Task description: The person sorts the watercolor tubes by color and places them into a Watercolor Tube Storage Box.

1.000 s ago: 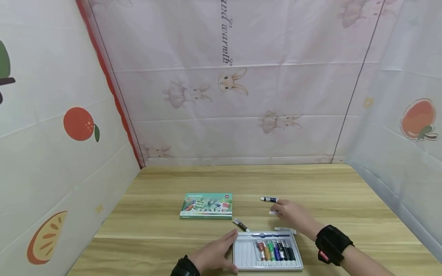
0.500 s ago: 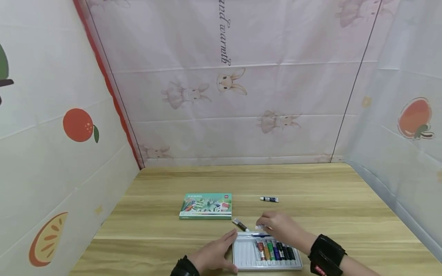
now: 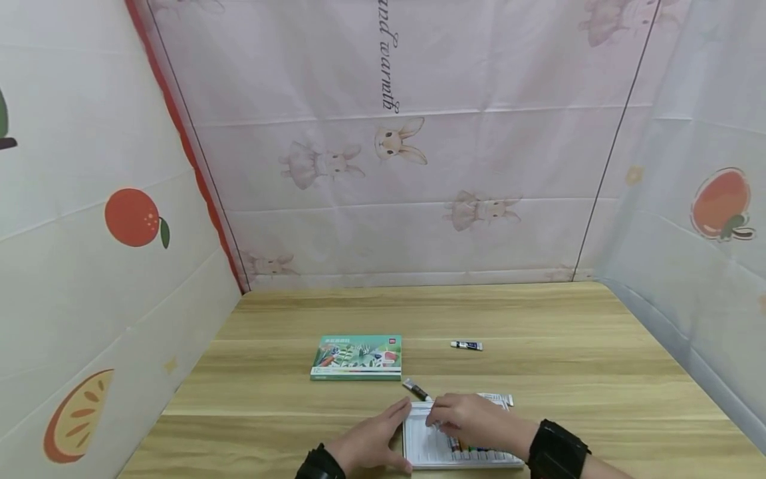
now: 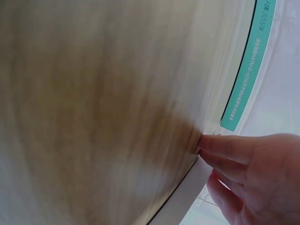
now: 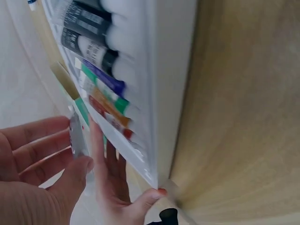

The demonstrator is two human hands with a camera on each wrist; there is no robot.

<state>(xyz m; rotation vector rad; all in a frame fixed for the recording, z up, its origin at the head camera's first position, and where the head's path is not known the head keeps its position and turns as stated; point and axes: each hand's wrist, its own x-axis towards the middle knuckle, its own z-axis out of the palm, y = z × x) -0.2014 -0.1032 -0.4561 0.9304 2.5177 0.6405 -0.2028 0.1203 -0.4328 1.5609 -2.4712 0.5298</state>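
A white plastic tray (image 3: 423, 447) holds a row of several paint tubes (image 5: 105, 105) in its right part, partly covered by my right hand in the head view. My right hand (image 3: 469, 420) is above the tray's middle. Its thumb and fingertips pinch a silvery-white paint tube (image 5: 77, 136); the tube's colour label cannot be made out. At the tray's left side is my left hand (image 3: 374, 438), fingers fairly straight against the edge and thumb at the near corner. In the left wrist view, left-hand fingertips (image 4: 206, 143) touch the tray's edge.
A green illustrated box (image 3: 357, 359) lies behind the tray to the left. One dark-labelled tube (image 3: 417, 390) lies just beyond the tray's far left corner, another (image 3: 467, 346) farther back. A white tube (image 3: 501, 399) rests behind the far right edge. Printed cloth walls surround the wooden table (image 3: 275, 399).
My right hand has moved left and nearer, from the table behind the tray to above the tray, carrying the pinched paint tube. My left hand has stayed at the tray's side.
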